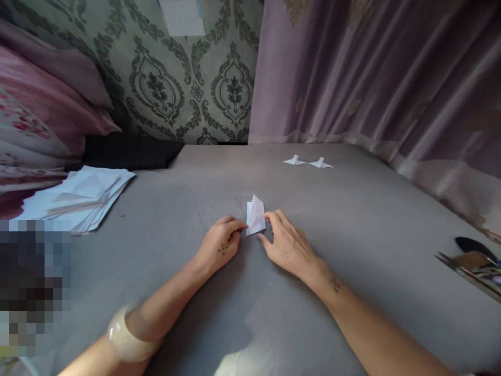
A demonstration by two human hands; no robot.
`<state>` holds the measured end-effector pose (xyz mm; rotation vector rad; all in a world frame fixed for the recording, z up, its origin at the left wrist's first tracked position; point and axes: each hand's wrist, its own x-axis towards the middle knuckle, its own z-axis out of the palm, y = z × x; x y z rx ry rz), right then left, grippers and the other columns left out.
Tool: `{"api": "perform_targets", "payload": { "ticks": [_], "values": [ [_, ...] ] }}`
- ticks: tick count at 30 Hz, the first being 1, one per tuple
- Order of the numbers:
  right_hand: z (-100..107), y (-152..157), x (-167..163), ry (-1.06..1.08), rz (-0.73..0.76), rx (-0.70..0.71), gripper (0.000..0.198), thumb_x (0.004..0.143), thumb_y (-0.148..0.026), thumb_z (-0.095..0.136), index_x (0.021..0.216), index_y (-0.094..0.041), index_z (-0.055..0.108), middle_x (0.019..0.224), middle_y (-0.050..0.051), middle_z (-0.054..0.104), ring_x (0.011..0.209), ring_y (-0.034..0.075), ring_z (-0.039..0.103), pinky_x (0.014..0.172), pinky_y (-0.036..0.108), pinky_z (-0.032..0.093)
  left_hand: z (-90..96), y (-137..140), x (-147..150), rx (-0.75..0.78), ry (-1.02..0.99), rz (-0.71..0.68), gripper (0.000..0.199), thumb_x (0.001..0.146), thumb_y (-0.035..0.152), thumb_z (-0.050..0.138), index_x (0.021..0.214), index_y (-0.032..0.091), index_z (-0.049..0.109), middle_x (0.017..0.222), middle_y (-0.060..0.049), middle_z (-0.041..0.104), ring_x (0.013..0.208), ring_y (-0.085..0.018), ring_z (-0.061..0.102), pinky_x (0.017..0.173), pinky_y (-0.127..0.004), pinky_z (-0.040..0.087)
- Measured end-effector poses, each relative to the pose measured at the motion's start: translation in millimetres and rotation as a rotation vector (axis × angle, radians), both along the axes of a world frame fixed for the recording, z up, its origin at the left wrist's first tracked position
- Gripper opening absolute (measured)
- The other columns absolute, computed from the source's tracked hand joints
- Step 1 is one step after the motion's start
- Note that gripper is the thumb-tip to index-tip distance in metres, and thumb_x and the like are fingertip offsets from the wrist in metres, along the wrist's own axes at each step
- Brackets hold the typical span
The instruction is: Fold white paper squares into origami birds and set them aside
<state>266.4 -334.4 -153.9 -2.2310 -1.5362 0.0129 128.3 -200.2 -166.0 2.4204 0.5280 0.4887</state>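
Observation:
A small piece of white folded paper (255,215) lies on the grey tabletop in the middle of the head view. One pointed flap sticks up from its top. My left hand (224,240) is closed, with thumb and forefinger pinching the paper's lower left edge. At the other side, my right hand (287,241) holds the paper with its forefinger on the right edge and its thumb at the bottom right corner. The undersides of the fingers are hidden. A wide cream bangle (127,337) circles my left forearm.
Two small folded paper shapes (294,160) with spread wings stand toward the back. A stack of white paper sheets (88,201) lies at left, before a black cloth (129,151). Scissors (450,263) and other tools sit at the right edge. Curtains (332,73) hang behind.

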Motion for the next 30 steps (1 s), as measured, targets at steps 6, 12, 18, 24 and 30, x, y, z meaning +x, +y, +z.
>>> {"api": "perform_targets", "payload": {
  "ticks": [6, 12, 18, 24, 30],
  "values": [
    [-2, 12, -8, -0.119, -0.019, 0.007, 0.017, 0.088, -0.023, 0.054, 0.104, -0.017, 0.053, 0.102, 0.009, 0.06, 0.082, 0.021, 0.06, 0.067, 0.031, 0.042, -7.0, 0, 1, 0.038, -0.023, -0.013, 0.038, 0.08, 0.005, 0.04, 0.098, 0.02, 0.069, 0.098, -0.006, 0.064, 0.091, -0.018, 0.062, 0.081, -0.03, 0.049],
    [-13, 19, 6, 0.046, -0.054, 0.125, 0.012, 0.091, -0.019, 0.05, 0.089, -0.019, 0.062, 0.086, 0.005, 0.064, 0.076, 0.018, 0.061, 0.066, 0.028, 0.042, -14.2, -1, 5, 0.263, -0.086, -0.013, 0.039, 0.079, 0.003, 0.043, 0.11, 0.017, 0.063, 0.103, -0.011, 0.058, 0.092, -0.02, 0.054, 0.08, -0.034, 0.05],
    [-23, 25, 24, 0.508, 0.033, 0.341, 0.017, 0.085, -0.018, 0.057, 0.095, -0.023, 0.069, 0.091, 0.001, 0.071, 0.084, 0.016, 0.065, 0.078, 0.027, 0.047, -4.3, -4, 2, 0.67, -0.024, -0.021, 0.031, 0.084, 0.007, 0.048, 0.108, 0.02, 0.062, 0.117, -0.012, 0.055, 0.099, -0.027, 0.047, 0.081, -0.042, 0.043],
    [-27, 35, 26, 0.658, 0.086, 0.301, 0.02, 0.086, -0.022, 0.054, 0.094, -0.023, 0.072, 0.09, 0.0, 0.073, 0.085, 0.016, 0.067, 0.081, 0.029, 0.049, 2.2, -7, 1, 0.843, -0.024, -0.107, 0.018, 0.092, 0.015, 0.049, 0.1, 0.019, 0.064, 0.108, -0.006, 0.067, 0.106, -0.025, 0.051, 0.085, -0.04, 0.036],
    [-24, 23, 32, 0.67, 0.013, 0.349, 0.041, 0.081, -0.012, 0.05, 0.12, -0.023, 0.057, 0.115, 0.005, 0.066, 0.091, 0.015, 0.067, 0.081, 0.029, 0.052, 3.2, -8, 3, 0.855, 0.029, -0.186, 0.025, 0.095, 0.009, 0.04, 0.098, 0.013, 0.065, 0.093, -0.007, 0.07, 0.09, -0.021, 0.061, 0.085, -0.039, 0.035]
  ]
}}
